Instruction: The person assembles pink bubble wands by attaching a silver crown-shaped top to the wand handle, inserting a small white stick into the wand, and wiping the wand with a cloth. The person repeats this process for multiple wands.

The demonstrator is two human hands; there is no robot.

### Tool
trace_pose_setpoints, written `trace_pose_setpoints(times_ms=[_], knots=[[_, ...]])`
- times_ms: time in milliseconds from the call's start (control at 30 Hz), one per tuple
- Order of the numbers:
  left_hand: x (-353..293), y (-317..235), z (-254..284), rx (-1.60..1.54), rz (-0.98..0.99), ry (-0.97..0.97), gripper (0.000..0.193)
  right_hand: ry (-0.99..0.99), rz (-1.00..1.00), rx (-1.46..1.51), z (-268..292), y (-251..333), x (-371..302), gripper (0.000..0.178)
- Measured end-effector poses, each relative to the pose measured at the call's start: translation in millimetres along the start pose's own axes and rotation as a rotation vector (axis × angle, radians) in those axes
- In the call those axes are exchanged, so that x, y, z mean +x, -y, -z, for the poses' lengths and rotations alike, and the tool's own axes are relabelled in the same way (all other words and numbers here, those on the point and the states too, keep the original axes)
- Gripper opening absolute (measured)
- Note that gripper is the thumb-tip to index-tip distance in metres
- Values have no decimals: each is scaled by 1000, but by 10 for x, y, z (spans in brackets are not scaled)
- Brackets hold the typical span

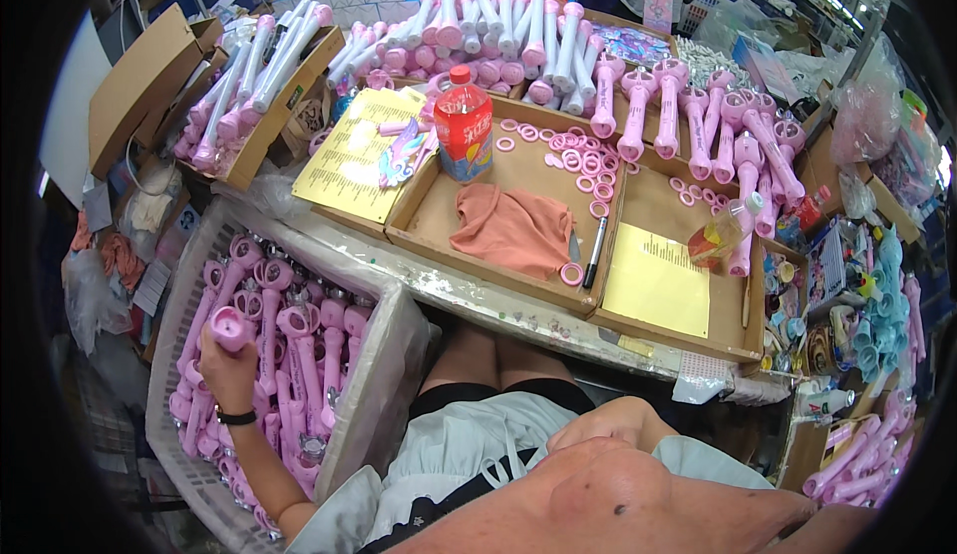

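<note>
My left hand, with a dark band at the wrist, is closed around a pink plastic wand whose round end faces up. It is above a white plastic crate at the left, filled with pink wands with ring-shaped heads, several showing clear or silvery parts. The rest of the held wand is hidden by the hand or blends with those below. Of my right arm, only bare skin near the sleeve shows, bent close to my body; the right hand is out of sight.
Across the bench, a cardboard tray holds an orange cloth, a marker, pink rings and a red-capped bottle. A yellow sheet and a drink bottle are right. Wand parts are heaped behind.
</note>
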State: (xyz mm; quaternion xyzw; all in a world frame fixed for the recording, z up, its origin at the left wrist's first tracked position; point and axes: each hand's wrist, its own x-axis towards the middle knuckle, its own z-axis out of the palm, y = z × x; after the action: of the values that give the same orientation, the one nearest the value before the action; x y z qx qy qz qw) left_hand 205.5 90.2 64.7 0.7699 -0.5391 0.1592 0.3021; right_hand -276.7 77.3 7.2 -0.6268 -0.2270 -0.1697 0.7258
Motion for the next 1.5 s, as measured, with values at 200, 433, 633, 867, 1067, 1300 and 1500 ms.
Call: trace_pose_setpoints(times_ms=[200, 433, 633, 867, 1067, 1300, 1500], knots=[[180, -1270, 160, -140, -826, -118, 34, -3, 66, 32, -32, 0, -46, 27], [43, -1966, 5, -137, -1543, -136, 24, -129, -43, -28, -26, 85, -110, 27], [-265, -2494, -461, -462, -2088, 140, 20, -1274, 150, 58, 334, -108, 341, 51], [-519, -2558, -497, -676, -1520, 515, 42, -1387, 283, -10, 317, 14, 48, 42], [-487, -2064, -368, -1469, -1254, 1538, 26, -415, 396, -90, 72, 145, -167, 20], [-582, -2021, -391, -2066, -1287, 1563, 31, -271, 360, -226, -38, 315, 8, 12], [-611, -1928, -290, -2171, -1183, 1304, 28, -270, 351, -199, 20, 341, 68, 9]])
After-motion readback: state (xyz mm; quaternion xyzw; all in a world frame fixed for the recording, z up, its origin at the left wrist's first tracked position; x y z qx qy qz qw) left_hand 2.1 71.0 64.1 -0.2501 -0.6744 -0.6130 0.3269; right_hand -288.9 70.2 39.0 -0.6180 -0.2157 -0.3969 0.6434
